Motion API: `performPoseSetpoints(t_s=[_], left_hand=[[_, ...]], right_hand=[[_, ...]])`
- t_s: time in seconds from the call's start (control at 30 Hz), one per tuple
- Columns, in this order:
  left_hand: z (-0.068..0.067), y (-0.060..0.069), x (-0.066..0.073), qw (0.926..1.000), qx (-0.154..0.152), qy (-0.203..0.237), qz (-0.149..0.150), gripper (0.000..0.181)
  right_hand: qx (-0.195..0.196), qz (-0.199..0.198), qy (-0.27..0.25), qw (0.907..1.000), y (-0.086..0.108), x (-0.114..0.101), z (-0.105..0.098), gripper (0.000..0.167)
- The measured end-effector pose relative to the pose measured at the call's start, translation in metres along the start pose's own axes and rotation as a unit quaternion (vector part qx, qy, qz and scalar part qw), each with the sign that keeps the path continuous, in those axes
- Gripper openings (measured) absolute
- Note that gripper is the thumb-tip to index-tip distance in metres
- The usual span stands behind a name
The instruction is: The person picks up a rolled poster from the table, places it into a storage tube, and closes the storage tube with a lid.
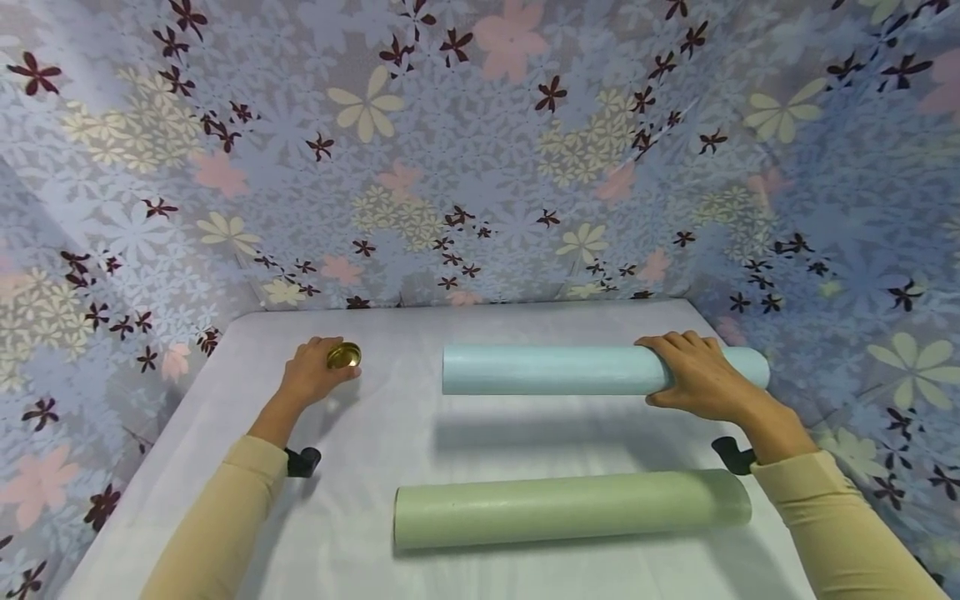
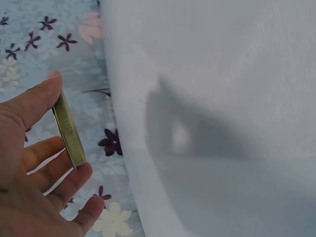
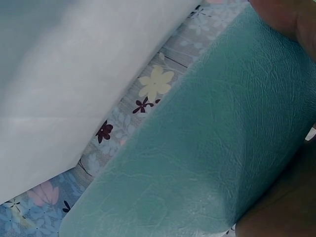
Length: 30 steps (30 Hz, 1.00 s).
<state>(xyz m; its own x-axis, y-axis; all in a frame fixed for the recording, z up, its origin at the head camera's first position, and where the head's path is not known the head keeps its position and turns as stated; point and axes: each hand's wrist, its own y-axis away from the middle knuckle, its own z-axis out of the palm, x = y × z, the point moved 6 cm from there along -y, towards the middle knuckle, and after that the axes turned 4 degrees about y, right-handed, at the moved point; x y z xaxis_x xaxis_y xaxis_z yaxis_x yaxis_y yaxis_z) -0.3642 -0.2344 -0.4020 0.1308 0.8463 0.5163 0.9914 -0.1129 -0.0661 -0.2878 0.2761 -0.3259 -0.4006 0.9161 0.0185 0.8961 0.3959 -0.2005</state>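
Note:
A small round gold lid [image 1: 344, 356] is pinched between the thumb and fingers of my left hand [image 1: 311, 372], held above the left part of the table. In the left wrist view the lid [image 2: 70, 132] appears edge-on, with its rim between thumb and fingertips. My right hand [image 1: 697, 375] grips a light blue tube [image 1: 547, 370] near its right end. The tube hangs level above the table, with its shadow below. The right wrist view shows its wrinkled surface [image 3: 173, 133] up close. A pale green tube [image 1: 570, 508] lies nearer to me on the table.
The table [image 1: 360, 533] has a white cover. Floral patterned cloth [image 1: 465, 167] rises behind it and along both sides. A black wrist mount [image 1: 303, 462] sits at the left wrist and another black mount [image 1: 732, 456] at the right.

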Motion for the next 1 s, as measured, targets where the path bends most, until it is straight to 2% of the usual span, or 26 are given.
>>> performPoseSetpoints(t_s=[0.23,0.5,0.73,1.0], left_hand=[[-0.005,0.009,0.008,0.9990,0.003,0.044,-0.008,0.070],[-0.013,0.023,0.020,0.9956,0.020,0.091,-0.001,0.073],[-0.018,0.037,0.032,0.9882,0.038,0.148,0.003,0.074],[-0.021,0.054,0.045,0.9805,0.058,0.187,0.014,0.072]], right_hand=[[0.007,-0.004,0.003,1.0000,0.000,0.001,0.001,0.076],[0.003,-0.004,0.005,1.0000,-0.001,0.000,-0.002,0.076],[0.008,-0.006,0.008,0.9999,-0.003,-0.002,-0.004,0.077],[0.013,-0.008,0.004,0.9999,-0.005,-0.005,-0.006,0.077]])
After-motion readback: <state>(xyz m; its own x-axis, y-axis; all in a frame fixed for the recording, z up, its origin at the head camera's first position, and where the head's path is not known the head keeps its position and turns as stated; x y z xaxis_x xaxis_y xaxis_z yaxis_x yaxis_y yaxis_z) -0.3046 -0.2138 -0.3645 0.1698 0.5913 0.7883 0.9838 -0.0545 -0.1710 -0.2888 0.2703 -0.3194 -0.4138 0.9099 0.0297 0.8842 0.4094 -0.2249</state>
